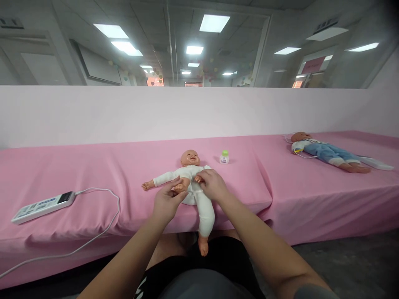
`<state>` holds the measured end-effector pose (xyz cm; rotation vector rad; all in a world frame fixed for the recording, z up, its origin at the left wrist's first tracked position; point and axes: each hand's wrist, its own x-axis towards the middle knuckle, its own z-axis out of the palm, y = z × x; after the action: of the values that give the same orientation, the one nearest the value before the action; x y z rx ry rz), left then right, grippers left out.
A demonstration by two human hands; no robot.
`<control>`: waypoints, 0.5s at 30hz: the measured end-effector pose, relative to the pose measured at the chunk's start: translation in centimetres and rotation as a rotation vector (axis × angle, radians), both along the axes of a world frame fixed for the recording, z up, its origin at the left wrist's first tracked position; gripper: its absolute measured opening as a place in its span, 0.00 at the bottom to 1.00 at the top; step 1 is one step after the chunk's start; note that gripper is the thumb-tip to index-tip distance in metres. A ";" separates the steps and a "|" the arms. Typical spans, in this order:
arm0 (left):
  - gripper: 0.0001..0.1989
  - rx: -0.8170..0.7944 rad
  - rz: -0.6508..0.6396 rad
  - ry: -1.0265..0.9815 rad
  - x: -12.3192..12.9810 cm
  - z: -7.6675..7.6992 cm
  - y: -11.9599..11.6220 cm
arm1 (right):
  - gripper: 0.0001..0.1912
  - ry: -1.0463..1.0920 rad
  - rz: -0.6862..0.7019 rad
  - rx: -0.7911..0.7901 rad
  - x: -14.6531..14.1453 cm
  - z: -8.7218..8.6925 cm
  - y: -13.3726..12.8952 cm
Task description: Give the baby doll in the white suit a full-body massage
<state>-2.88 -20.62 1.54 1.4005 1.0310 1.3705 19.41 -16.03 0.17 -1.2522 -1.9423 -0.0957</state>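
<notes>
A baby doll (204, 209) with a white cloth body lies face up on the pink-covered table (93, 166), its head toward the wall. One of its legs hangs over the table's front edge; the other is bent up, its foot near the belly. My left hand (168, 199) is closed around that raised foot, thumb and fingers on either side. Beside the doll's small hand, my right hand (213, 184) has its fingers curled on it at the chest. A small bottle (224, 158) with a green cap stands to the right of the doll's head.
At the left lies a white handheld device (43, 207) with a cable running off the front edge. A second doll (332, 153) in blue trousers lies at the far right. Behind the table rises a low white wall (124, 112) with glass above.
</notes>
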 end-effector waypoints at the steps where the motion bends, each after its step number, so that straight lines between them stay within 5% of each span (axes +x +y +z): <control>1: 0.27 0.008 -0.010 0.002 0.4 -0.3 0.6 | 0.13 -0.045 0.005 -0.009 -0.3 -0.2 -0.1; 8: 0.25 0.072 -0.022 0.048 0.4 -1.2 0.6 | 0.13 0.059 0.006 -0.040 0.1 -0.6 0.3; 15: 0.25 0.095 -0.018 0.052 -2.4 -0.8 -4.3 | 0.18 0.761 -0.122 -0.133 5.3 -0.8 1.6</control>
<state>-5.26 -24.90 0.76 1.5189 0.9956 1.3925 24.74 -14.42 -0.60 -1.2493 -1.2270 0.4012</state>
